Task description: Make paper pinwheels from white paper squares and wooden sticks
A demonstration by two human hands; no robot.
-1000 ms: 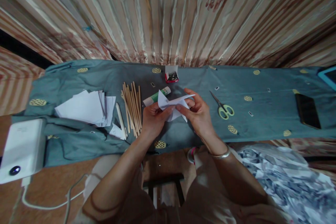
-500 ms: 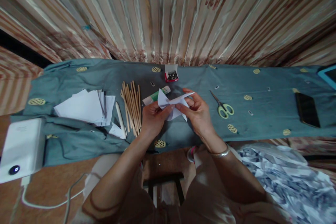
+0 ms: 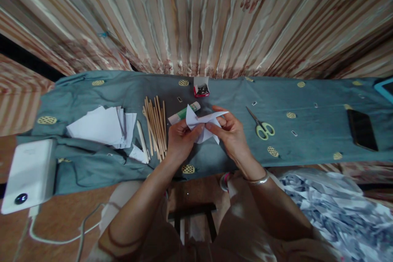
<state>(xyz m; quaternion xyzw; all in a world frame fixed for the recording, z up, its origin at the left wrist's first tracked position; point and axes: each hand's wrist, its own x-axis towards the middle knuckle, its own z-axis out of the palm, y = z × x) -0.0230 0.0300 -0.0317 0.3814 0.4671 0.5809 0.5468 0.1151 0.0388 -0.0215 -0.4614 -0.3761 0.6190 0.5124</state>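
Head view: folded white paper [image 3: 200,120] has hardly changed since the earlier frames, same pinwheel-like shape, same grip; the whole scene sits a touch further right and lower than half a second ago, likely head motion. Paper is held between the two hands over the middle of the cloth, flaps sticking up left, out right and down. Left hand [image 3: 180,141] pinches its left side, thumb on top, other fingers curled behind; right hand [image 3: 232,135] pinches the right side, thumb near the center, index finger behind the right flap. Thumb tips close together; finger contact under the paper hidden. Green-and-white tube [image 3: 179,115] just beyond, partly covered by paper tip and left hand. Wooden sticks [image 3: 156,127] bunched just left of left hand. Small open box [image 3: 202,89] of dark bits past the tube. Scissors [image 3: 262,128] right of right hand, apart, blades pointing away. Further left: white pen [image 3: 142,141], paper scrap [image 3: 137,154], paper stack [image 3: 98,126], white device with cable [image 3: 29,174]. Far right: black phone [image 3: 362,130], blue-edged object [image 3: 385,90]. Bag of paper scraps [image 3: 337,208] lower right. Patterned cloth [image 3: 319,141] underneath, curtain [image 3: 196,20] behind.
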